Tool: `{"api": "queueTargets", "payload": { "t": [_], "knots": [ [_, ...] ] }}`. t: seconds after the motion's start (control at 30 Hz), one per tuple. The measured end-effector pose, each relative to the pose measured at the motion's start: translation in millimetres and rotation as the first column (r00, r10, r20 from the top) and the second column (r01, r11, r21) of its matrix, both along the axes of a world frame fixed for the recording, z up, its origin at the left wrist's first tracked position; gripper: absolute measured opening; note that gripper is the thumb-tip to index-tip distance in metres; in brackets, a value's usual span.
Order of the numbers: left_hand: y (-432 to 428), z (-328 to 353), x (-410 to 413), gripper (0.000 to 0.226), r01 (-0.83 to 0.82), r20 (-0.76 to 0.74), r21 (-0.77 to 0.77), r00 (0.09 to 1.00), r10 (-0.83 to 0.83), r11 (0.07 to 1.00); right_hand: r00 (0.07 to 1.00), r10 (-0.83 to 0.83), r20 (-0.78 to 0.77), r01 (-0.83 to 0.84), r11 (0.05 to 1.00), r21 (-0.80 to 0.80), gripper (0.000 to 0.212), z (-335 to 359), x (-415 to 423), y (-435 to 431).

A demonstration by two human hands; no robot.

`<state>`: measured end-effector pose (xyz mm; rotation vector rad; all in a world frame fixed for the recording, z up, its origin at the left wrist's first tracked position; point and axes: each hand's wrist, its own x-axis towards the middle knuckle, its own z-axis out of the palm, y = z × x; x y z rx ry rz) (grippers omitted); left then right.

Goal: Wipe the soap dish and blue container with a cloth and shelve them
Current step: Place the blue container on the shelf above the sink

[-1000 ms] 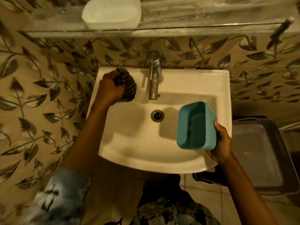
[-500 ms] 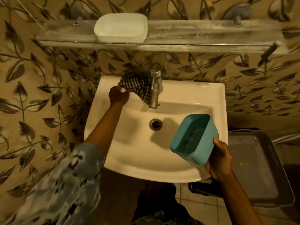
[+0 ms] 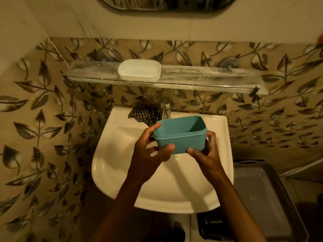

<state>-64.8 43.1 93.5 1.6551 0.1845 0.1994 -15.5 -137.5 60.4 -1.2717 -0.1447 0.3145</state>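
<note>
Blue container (image 3: 180, 137): being held upright over sink (image 3: 108, 154). Left hand (image 3: 146, 154), right hand (image 3: 207, 155): fingers (image 3: 168, 147) curling round its ends. Soap dish (image 3: 139, 69) sitting on shelf (image 3: 209, 78). Advice: lifting level, aiming for shelf's bare right half.

We see a dim scene in warm amber light, brightest on the plain wall (image 3: 70, 20) at the top of the frame. The white sink (image 3: 104, 165) shows small glare spots and soft shadows in its bowl. Leaf tiles (image 3: 35, 119) bend and blur toward the edges.

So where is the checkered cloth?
In the head view the checkered cloth lies bunched on the back rim of the sink, just left of the tap.
</note>
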Motion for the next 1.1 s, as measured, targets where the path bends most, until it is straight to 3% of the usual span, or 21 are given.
{"api": "queueTargets", "payload": {
  "t": [0.13,0.3,0.37,0.47,0.67,1.1],
  "knots": [
    [4.7,32.6,14.0,0.058,-0.060,0.109,0.062,0.993,0.053,0.996,0.983,-0.022,0.183,0.039,0.995,-0.093,0.065,36.1,9.6,2.5],
    [14.9,84.8,44.3,0.057,-0.043,0.267,0.100,0.963,0.015,0.994,0.861,-0.200,0.468,0.344,0.907,-0.243,0.052,93.4,35.4,-0.7],
    [20.4,98.9,63.2,0.064,-0.050,0.315,0.136,0.949,0.005,0.990,0.808,-0.203,0.553,0.388,0.890,-0.239,0.049,117.9,47.9,0.6],
    [24.1,112.6,92.1,0.082,-0.090,0.300,0.103,0.952,0.055,0.991,0.802,-0.200,0.562,0.368,0.908,-0.201,0.055,145.1,69.0,6.3],
    [19.0,122.4,123.8,0.053,-0.166,0.306,0.149,0.945,0.114,0.975,0.813,-0.123,0.569,0.334,0.899,-0.284,0.045,161.8,102.4,18.0],
    [14.4,113.5,139.3,0.054,-0.216,0.255,0.289,0.956,0.143,0.933,0.865,-0.161,0.475,0.383,0.824,-0.419,0.050,146.0,123.4,21.9]
  ]
}}
